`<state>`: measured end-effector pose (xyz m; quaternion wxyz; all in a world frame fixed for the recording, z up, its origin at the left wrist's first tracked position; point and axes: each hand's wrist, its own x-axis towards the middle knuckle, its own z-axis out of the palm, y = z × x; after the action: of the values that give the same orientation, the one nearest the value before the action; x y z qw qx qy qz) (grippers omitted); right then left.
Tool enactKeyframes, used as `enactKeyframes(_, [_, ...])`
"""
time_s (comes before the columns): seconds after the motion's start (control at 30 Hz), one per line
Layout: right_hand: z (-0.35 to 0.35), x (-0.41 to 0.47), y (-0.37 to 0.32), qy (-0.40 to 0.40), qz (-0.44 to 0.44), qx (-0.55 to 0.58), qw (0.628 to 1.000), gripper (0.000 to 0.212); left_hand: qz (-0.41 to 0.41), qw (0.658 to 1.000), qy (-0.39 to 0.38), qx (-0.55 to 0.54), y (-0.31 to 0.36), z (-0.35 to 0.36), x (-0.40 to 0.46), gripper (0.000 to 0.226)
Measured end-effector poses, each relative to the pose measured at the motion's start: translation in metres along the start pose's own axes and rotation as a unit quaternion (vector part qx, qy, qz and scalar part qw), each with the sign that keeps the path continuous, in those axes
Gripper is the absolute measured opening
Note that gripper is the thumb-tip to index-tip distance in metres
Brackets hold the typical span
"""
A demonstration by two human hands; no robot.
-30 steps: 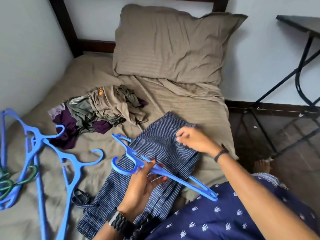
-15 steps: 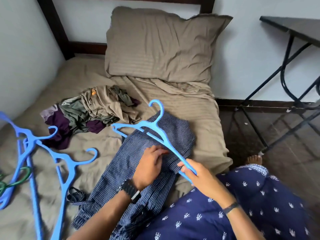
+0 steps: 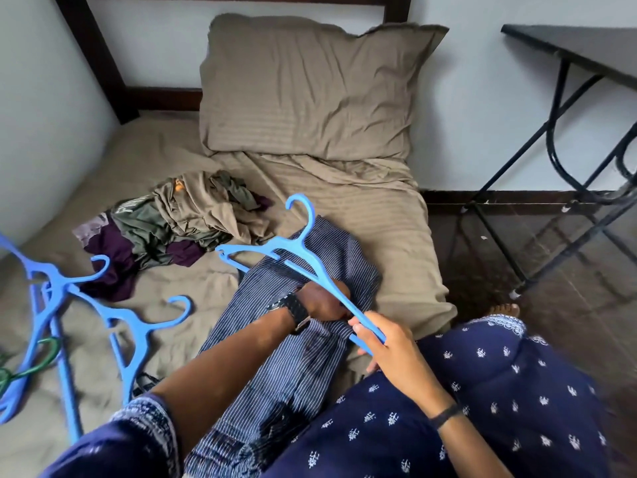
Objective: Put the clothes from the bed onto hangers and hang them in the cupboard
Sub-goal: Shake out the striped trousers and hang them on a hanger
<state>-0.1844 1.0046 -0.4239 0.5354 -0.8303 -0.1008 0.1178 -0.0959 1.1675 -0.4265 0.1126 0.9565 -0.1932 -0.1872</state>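
A blue-and-white striped garment (image 3: 296,346) lies folded lengthwise on the bed (image 3: 389,222) in front of me. My right hand (image 3: 382,343) grips one arm of a blue plastic hanger (image 3: 293,250), whose hook points away from me above the garment's far end. My left hand (image 3: 324,301), with a watch on the wrist, grips the striped cloth just under the hanger's arm. A heap of clothes (image 3: 179,219) in olive, beige and purple sits further back on the left.
Several more blue hangers (image 3: 113,319) and a green one (image 3: 31,367) lie on the sheet at the left. A tan pillow (image 3: 310,88) leans on the headboard. A black metal-legged table (image 3: 579,132) stands on the dark floor to the right.
The hanger passed from my left hand to my right and turned hook-away over the garment's far end. My left hand moved onto the striped cloth and now grips it under the hanger.
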Motion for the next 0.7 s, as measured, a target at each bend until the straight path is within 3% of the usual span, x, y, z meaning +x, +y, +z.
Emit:
enactKeyframes(0.17, [0.000, -0.002, -0.003, 0.004, -0.009, 0.020, 1.000, 0.013, -0.055, 0.985, 0.109, -0.124, 0.000, -0.002, 0.004, 0.033])
enactKeyframes(0.3, [-0.001, 0.000, 0.000, 0.009, -0.001, 0.025, 1.000, 0.012, -0.007, 0.996, -0.090, 0.019, 0.014, -0.013, -0.003, 0.042])
enactKeyframes(0.4, [-0.001, -0.001, 0.002, 0.012, 0.002, 0.039, 0.999, 0.012, 0.028, 0.993, -0.117, 0.015, 0.018, -0.015, 0.001, 0.037])
enactKeyframes(0.5, [-0.004, -0.002, 0.002, 0.019, 0.004, 0.041, 0.999, 0.013, 0.018, 0.999, -0.028, -0.023, 0.015, -0.005, 0.005, 0.029])
enactKeyframes(0.57, [-0.008, -0.003, 0.001, 0.022, 0.003, 0.039, 0.999, 0.014, 0.006, 0.993, 0.087, -0.085, 0.010, 0.003, 0.007, 0.021])
enactKeyframes(0.7, [-0.016, -0.001, -0.006, 0.009, 0.007, 0.037, 0.999, 0.011, -0.006, 0.932, 0.293, -0.214, 0.017, 0.002, 0.013, 0.017])
